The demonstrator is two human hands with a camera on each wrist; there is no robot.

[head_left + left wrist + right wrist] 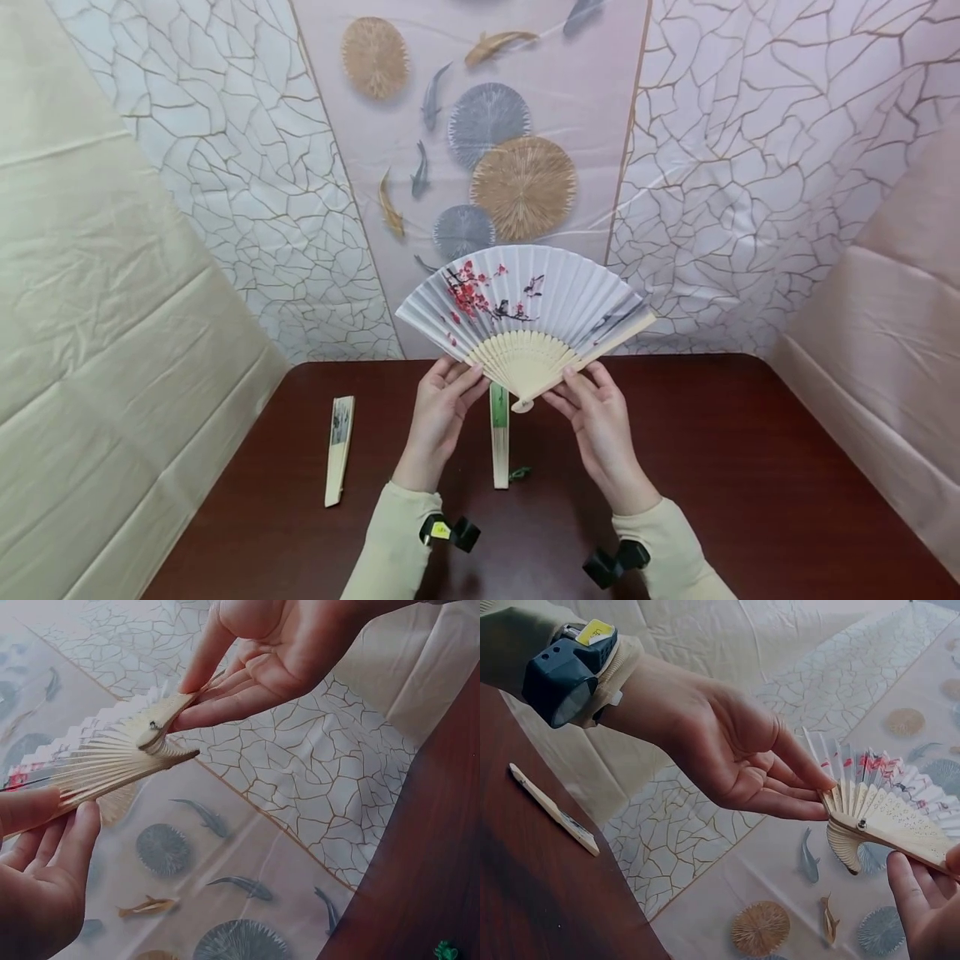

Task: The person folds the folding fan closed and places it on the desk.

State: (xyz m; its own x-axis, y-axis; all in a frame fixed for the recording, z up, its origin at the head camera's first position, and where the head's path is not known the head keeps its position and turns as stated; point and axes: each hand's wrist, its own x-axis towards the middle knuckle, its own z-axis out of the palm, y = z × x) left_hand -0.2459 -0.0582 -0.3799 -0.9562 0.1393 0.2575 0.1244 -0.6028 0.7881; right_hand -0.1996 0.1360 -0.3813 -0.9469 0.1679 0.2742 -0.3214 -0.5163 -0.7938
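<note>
A spread folding fan (540, 283), white with red blossoms, birds and pale bamboo ribs, is held up above the table's far side. My left hand (442, 408) pinches its left edge between thumb and fingers; in the left wrist view this left hand (45, 877) grips the ribs from below. My right hand (600, 425) pinches the outer rib on the other side, near the pivot, with that right hand (277, 660) also showing in the left wrist view. Below the spread fan, a green folded fan (500, 442) lies on the table, its upper end partly hidden.
Another folded fan (340, 450), with a grey picture, lies at the left of the dark red table (750, 467). A green tassel (519, 474) lies by the green fan. Patterned cloth (720, 167) hangs behind, and beige cloth (112, 375) flanks the table.
</note>
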